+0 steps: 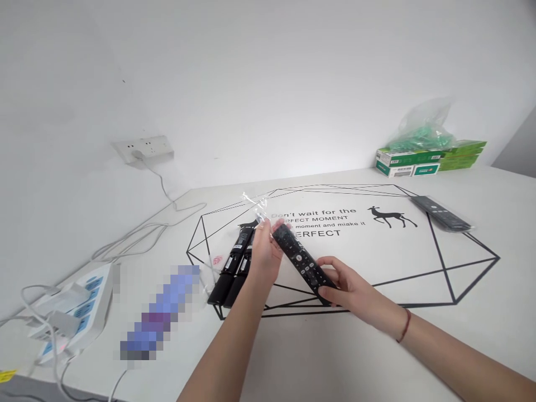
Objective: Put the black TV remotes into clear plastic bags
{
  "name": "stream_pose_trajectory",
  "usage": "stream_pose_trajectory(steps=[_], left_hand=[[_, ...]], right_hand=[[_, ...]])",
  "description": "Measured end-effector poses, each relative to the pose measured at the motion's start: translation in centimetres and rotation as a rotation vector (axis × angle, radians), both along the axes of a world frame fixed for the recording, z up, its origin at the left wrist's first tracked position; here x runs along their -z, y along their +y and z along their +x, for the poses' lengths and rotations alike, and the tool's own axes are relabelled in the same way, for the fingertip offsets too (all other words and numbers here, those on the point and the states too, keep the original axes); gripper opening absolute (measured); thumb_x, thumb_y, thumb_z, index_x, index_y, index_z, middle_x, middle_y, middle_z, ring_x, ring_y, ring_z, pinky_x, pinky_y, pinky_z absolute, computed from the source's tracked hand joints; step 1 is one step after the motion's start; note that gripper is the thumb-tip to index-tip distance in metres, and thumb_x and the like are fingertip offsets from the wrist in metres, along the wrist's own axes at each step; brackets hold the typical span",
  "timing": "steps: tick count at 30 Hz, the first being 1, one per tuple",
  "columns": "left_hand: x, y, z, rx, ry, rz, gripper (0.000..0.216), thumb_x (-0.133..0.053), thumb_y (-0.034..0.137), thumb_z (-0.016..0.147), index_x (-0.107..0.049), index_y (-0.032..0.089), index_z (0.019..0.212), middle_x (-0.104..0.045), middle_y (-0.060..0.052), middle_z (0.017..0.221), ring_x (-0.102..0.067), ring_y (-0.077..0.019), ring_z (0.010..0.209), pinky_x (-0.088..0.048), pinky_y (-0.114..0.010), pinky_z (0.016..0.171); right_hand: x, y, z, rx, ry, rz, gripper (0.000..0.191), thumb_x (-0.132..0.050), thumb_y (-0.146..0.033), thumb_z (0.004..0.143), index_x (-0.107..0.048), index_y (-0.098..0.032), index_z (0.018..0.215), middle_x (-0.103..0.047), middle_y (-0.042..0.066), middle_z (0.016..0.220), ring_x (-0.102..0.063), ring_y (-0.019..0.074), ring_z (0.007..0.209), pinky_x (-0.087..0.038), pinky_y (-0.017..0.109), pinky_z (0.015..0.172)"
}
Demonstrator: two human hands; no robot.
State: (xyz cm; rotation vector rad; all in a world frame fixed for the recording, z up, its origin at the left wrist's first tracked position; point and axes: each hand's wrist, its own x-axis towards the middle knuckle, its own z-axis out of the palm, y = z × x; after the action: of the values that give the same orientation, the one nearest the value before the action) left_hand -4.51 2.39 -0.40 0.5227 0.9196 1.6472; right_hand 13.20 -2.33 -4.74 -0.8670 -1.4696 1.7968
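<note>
A black remote control (302, 261) is tilted above the table, its buttons facing up. My right hand (349, 287) is closed round its lower end, thumb on one side and fingers on the other. At the remote's upper end, my left hand (266, 248) pinches a clear plastic sleeve (260, 207), whose crinkled end sticks up past the fingers. How far the sleeve covers the remote is hard to make out. Beside my left wrist, black remotes (228, 273) lie side by side, their backs up and battery compartments showing; my left hand and forearm partly hide them.
Another remote (443, 214) in clear plastic lies at the table's right. Green and white boxes (408, 162) with a plastic bag (427, 131) on top stand by the wall. To the left are a power strip (98, 312), loose cables (138, 237) and a blurred-out bluish object (161, 312).
</note>
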Motion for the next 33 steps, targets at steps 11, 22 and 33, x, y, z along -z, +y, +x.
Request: stream_pose_trajectory(steps=[11,22,33], left_hand=[[0.5,-0.1,0.9,0.058,-0.018,-0.122,0.015,-0.057,0.026,0.087,-0.059,0.017,0.098,-0.068,-0.010,0.100,-0.069,-0.0166,0.083,-0.056,-0.030,0.077],[2.8,-1.9,3.7,0.331,0.203,-0.072,0.035,-0.064,0.044,0.079,-0.058,0.023,0.106,-0.066,-0.009,0.107,-0.066,-0.0194,0.089,-0.054,-0.030,0.073],[3.6,-2.4,4.2,0.342,0.504,0.037,0.039,-0.064,0.051,0.075,-0.059,0.020,0.098,-0.060,-0.005,0.088,-0.059,-0.0159,0.077,-0.050,-0.025,0.062]], right_hand=[[-0.8,0.5,0.6,0.090,0.134,0.084,0.046,-0.072,-0.031,0.074,-0.044,-0.028,0.110,-0.054,0.006,0.116,-0.058,0.0171,0.092,-0.051,0.037,0.082],[-0.4,0.3,0.4,0.357,-0.310,0.565,0.030,-0.050,-0.034,0.089,-0.046,-0.029,0.118,-0.057,0.003,0.093,-0.052,0.0167,0.071,-0.046,0.032,0.062],[-0.4,0.3,0.8,0.371,-0.453,0.748,0.025,-0.043,-0.029,0.093,-0.049,-0.027,0.117,-0.064,0.005,0.093,-0.058,0.0194,0.071,-0.045,0.033,0.063]])
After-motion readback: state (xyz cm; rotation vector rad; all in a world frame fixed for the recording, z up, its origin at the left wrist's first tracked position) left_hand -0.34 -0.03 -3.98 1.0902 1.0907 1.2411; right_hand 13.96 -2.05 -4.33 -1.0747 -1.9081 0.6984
